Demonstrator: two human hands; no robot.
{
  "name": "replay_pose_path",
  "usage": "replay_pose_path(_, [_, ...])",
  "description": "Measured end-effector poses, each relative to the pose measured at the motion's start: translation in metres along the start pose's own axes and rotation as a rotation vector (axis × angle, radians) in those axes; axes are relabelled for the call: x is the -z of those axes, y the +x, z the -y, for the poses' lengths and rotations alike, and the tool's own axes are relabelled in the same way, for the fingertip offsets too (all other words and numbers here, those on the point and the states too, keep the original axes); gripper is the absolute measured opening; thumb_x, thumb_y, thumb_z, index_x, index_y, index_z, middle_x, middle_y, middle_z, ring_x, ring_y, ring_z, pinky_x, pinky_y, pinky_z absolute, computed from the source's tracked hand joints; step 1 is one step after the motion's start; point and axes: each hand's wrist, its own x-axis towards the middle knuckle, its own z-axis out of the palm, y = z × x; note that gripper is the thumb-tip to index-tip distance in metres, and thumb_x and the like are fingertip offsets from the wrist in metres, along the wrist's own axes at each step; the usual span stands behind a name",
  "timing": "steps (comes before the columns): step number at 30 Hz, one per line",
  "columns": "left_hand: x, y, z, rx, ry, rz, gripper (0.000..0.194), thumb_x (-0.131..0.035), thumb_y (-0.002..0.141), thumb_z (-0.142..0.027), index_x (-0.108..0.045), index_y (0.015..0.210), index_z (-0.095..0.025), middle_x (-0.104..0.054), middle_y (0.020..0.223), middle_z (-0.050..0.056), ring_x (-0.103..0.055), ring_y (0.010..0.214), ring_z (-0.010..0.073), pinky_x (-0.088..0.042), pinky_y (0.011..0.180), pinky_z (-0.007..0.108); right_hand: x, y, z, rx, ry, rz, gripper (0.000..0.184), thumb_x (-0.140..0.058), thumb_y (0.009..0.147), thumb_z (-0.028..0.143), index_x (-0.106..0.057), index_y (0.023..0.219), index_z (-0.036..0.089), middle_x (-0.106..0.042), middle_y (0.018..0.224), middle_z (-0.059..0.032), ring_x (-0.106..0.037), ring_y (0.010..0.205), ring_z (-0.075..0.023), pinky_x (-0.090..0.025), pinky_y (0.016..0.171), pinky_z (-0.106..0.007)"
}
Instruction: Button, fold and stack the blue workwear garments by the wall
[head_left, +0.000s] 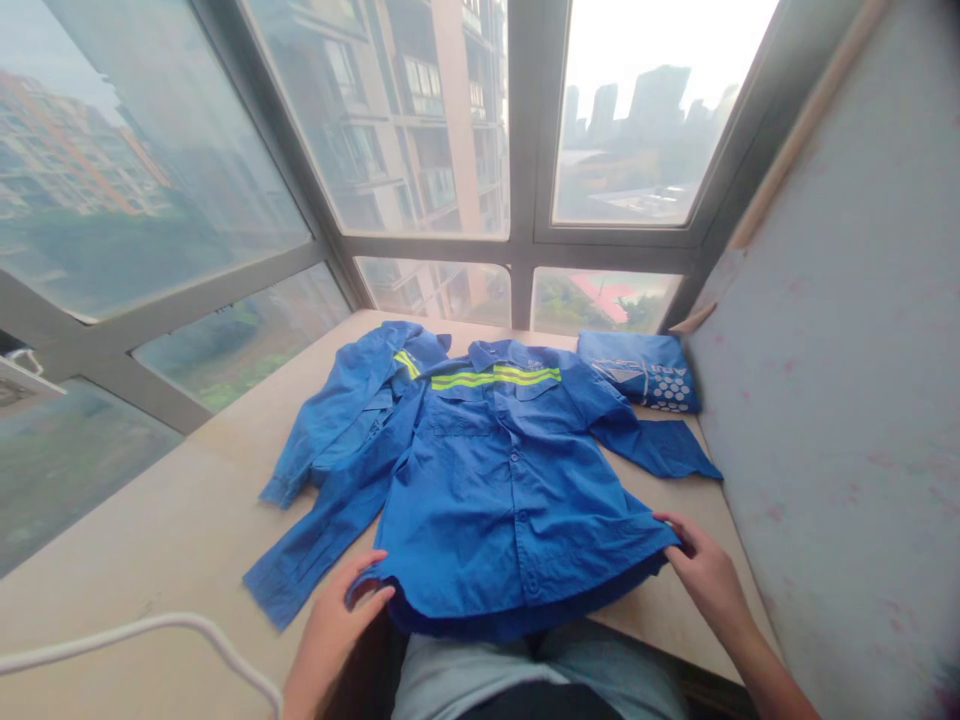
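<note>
A blue work shirt (465,480) with yellow-green reflective stripes across the chest lies spread face up, buttoned down its front, collar toward the window. At its lower left hem corner, my left hand (341,610) has thumb and fingers curled round the edge of the cloth. My right hand (697,565) pinches the opposite hem corner and holds it out to the side. The hem hangs over the near edge between both hands. Both sleeves reach outward on the surface. Partly under the left sleeve lies a second blue work shirt (341,400) with a similar stripe.
A folded blue printed bundle (645,370) sits at the far right against the wall (840,400). Windows (427,120) rise behind and to the left. A white cable (150,627) curves across the near left of the pale tabletop (180,510).
</note>
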Motion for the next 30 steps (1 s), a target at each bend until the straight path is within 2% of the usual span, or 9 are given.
replay_pose_path(3, [-0.008,0.004,0.014,-0.071,0.093,-0.029,0.034,-0.069,0.061,-0.04,-0.075,0.09,-0.024,-0.075,0.097,0.006,-0.07,0.088,0.0273,-0.059,0.084,0.041,0.001,0.0,-0.002,-0.006,-0.034,0.02,0.045,-0.057,0.07,0.04,-0.07,0.107,0.018,-0.076,0.091,-0.0066,-0.072,0.085,-0.0255,-0.055,0.073,-0.031])
replay_pose_path(6, [-0.014,0.007,0.033,-0.128,0.226,-0.11,0.028,-0.055,0.066,-0.035,-0.074,0.083,-0.024,-0.074,0.089,0.007,-0.07,0.077,0.0247,-0.059,0.082,0.039,0.002,0.0,-0.005,-0.028,-0.037,0.015,0.047,-0.057,0.068,0.04,-0.07,0.107,0.018,-0.076,0.095,-0.0072,-0.071,0.091,-0.0265,-0.054,0.075,-0.031])
replay_pose_path(8, [-0.018,0.006,0.044,-0.128,0.293,-0.109,0.029,-0.051,0.067,-0.034,-0.073,0.083,-0.024,-0.074,0.089,0.007,-0.07,0.077,0.0245,-0.059,0.079,0.037,0.002,0.0,-0.008,-0.043,-0.041,0.011,0.047,-0.057,0.068,0.04,-0.071,0.107,0.019,-0.076,0.097,-0.0073,-0.071,0.096,-0.0273,-0.054,0.078,-0.032])
replay_pose_path(12, [-0.02,-0.002,0.055,-0.026,0.435,-0.044,0.035,-0.046,0.073,-0.034,-0.071,0.092,-0.021,-0.073,0.1,0.009,-0.071,0.081,0.0247,-0.058,0.077,0.036,0.003,0.0,-0.013,-0.051,-0.047,0.027,0.048,-0.056,0.068,0.04,-0.07,0.109,0.02,-0.076,0.099,-0.007,-0.07,0.098,-0.0271,-0.054,0.081,-0.033])
replay_pose_path(17, [-0.015,-0.012,0.056,0.083,0.557,-0.028,0.041,-0.036,0.089,-0.041,-0.068,0.103,-0.019,-0.072,0.11,0.011,-0.07,0.093,0.0258,-0.054,0.086,0.039,0.002,-0.001,-0.024,-0.078,-0.058,0.042,0.05,-0.056,0.068,0.041,-0.069,0.111,0.019,-0.075,0.099,-0.0065,-0.07,0.095,-0.0263,-0.054,0.081,-0.032])
replay_pose_path(19, [-0.015,-0.015,0.059,0.102,0.579,-0.008,0.039,-0.035,0.091,-0.034,-0.066,0.11,-0.019,-0.071,0.114,0.011,-0.069,0.096,0.0241,-0.053,0.088,0.037,0.002,-0.001,-0.028,-0.087,-0.073,0.045,0.05,-0.055,0.069,0.041,-0.069,0.111,0.019,-0.075,0.099,-0.0064,-0.07,0.095,-0.0266,-0.053,0.081,-0.032])
replay_pose_path(23, [-0.019,-0.022,0.071,-0.029,0.686,0.046,0.052,-0.041,0.079,-0.009,-0.057,0.129,-0.015,-0.062,0.129,0.011,-0.06,0.118,0.0215,-0.045,0.103,0.034,0.002,-0.002,-0.033,-0.092,-0.127,0.048,0.05,-0.055,0.07,0.042,-0.07,0.113,0.021,-0.075,0.102,-0.0063,-0.069,0.099,-0.0284,-0.052,0.084,-0.034])
replay_pose_path(26, [-0.027,-0.029,0.078,-0.14,0.818,0.063,0.062,-0.051,0.077,-0.01,-0.049,0.139,-0.016,-0.056,0.136,0.012,-0.051,0.126,0.027,-0.042,0.107,0.041,0.003,-0.004,-0.036,-0.096,-0.133,0.046,0.049,-0.055,0.071,0.043,-0.069,0.113,0.022,-0.075,0.104,-0.0059,-0.069,0.103,-0.0291,-0.052,0.085,-0.035])
replay_pose_path(30, [-0.034,-0.033,0.083,-0.205,0.877,-0.032,0.055,-0.05,0.084,-0.015,-0.049,0.14,-0.017,-0.057,0.131,0.013,-0.054,0.119,0.0281,-0.045,0.101,0.043,0.003,-0.007,-0.038,-0.102,-0.109,0.049,0.048,-0.056,0.071,0.043,-0.069,0.112,0.022,-0.076,0.103,-0.0056,-0.069,0.102,-0.0289,-0.052,0.084,-0.035])
